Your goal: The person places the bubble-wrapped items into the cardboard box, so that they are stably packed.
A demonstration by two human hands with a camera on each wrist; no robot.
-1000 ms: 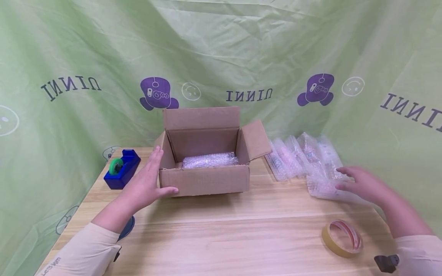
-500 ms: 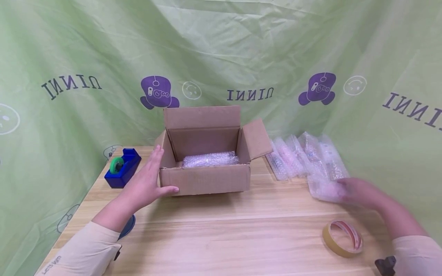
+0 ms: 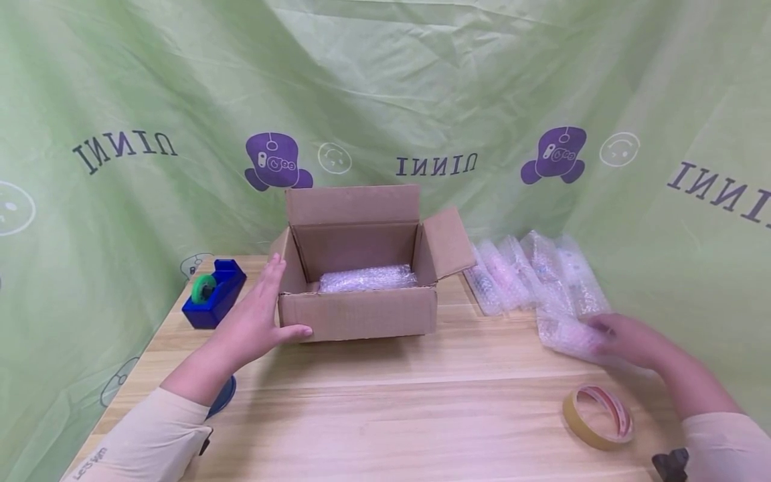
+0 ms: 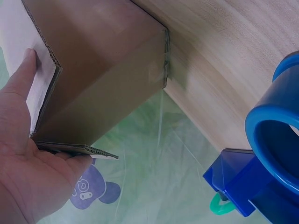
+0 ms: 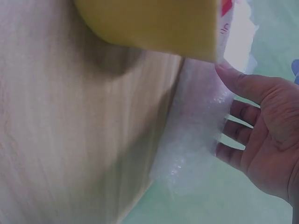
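Observation:
An open cardboard box (image 3: pixel 358 316) stands at the middle of the table with a bubble-wrapped packet (image 3: pixel 367 278) inside. My left hand (image 3: pixel 248 328) rests against its left front corner, thumb on the front and straight fingers along the left side. In the left wrist view that thumb lies on a folded-out flap (image 4: pixel 42 88). On the right, my right hand (image 3: pixel 632 343) grips the outer end of another bubble-wrapped packet (image 3: pixel 563 335). The right wrist view shows the thumb on one side of this packet (image 5: pixel 196 126), with the other fingers bent at its edge.
Several more bubble-wrapped packets (image 3: pixel 524 274) lie right of the box. A yellowish tape roll (image 3: pixel 587 428) stands near my right forearm. At the left is a blue tape dispenser (image 3: pixel 213 301) with green tape; a blue round object (image 3: pixel 224 399) is partly hidden by my left forearm.
My right hand has come down onto the nearest bubble-wrapped packet, and its fingers have closed on the packet's end. The left hand and the box have stayed in place.

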